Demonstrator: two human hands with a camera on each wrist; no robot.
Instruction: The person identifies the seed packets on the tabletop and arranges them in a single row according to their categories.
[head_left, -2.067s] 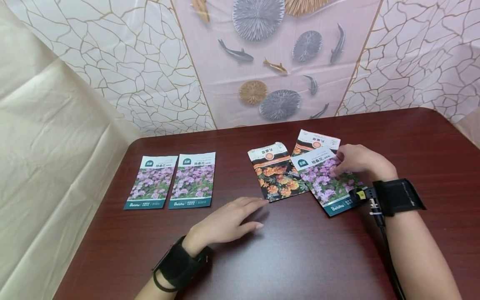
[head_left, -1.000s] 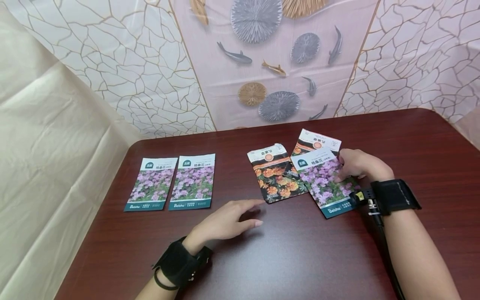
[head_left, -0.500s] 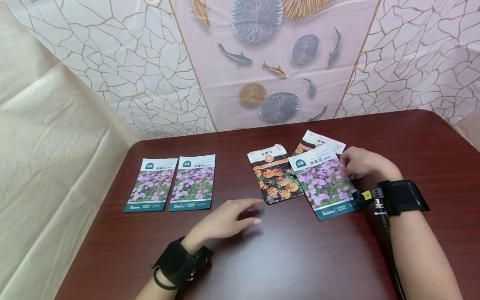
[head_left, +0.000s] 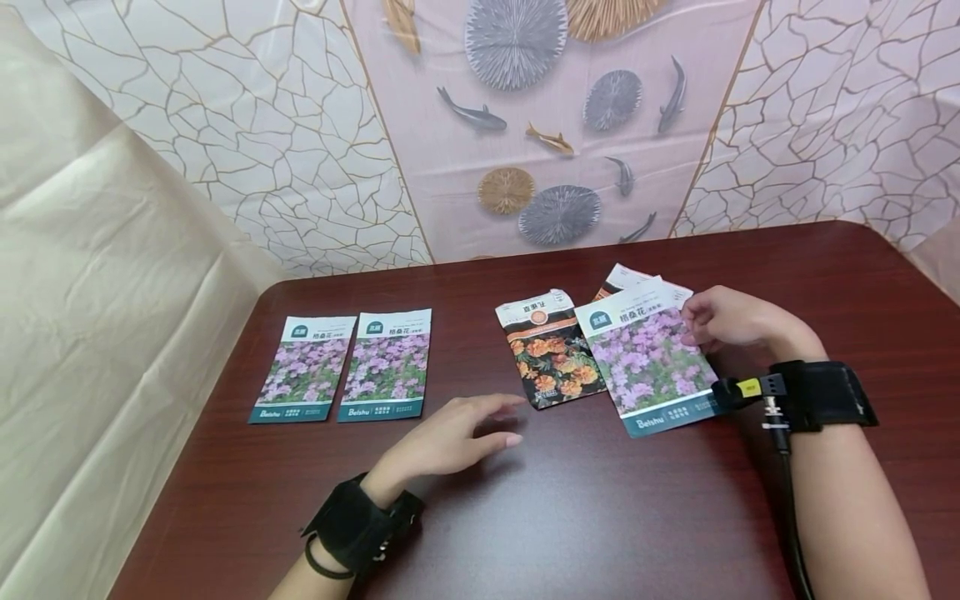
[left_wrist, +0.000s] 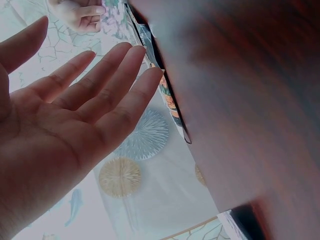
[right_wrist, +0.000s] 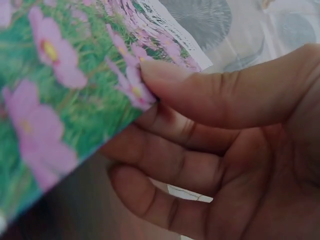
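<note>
My right hand [head_left: 723,321] pinches the right edge of a purple-flower seed packet [head_left: 648,360], thumb on top and fingers beneath, and holds it tilted just off the table; the right wrist view shows the thumb [right_wrist: 220,92] pressing the packet [right_wrist: 65,100]. An orange-flower packet [head_left: 550,350] lies flat to its left. A second orange packet [head_left: 626,279] is mostly hidden under the lifted one. My left hand [head_left: 457,433] hovers open, fingers straight, just above the table near the orange packet's lower corner; the left wrist view shows the palm [left_wrist: 65,120] empty.
Two more purple-flower packets [head_left: 305,367] [head_left: 386,362] lie side by side at the table's left. The dark red wooden table [head_left: 600,517] has a rounded left corner. A patterned wall sheet [head_left: 525,125] stands behind, and beige cloth [head_left: 90,292] hangs at left.
My right hand has pinched the purple packet's edge, lifted it and swung it more upright, covering more of the orange packet beneath. My left hand has drawn back slightly.
</note>
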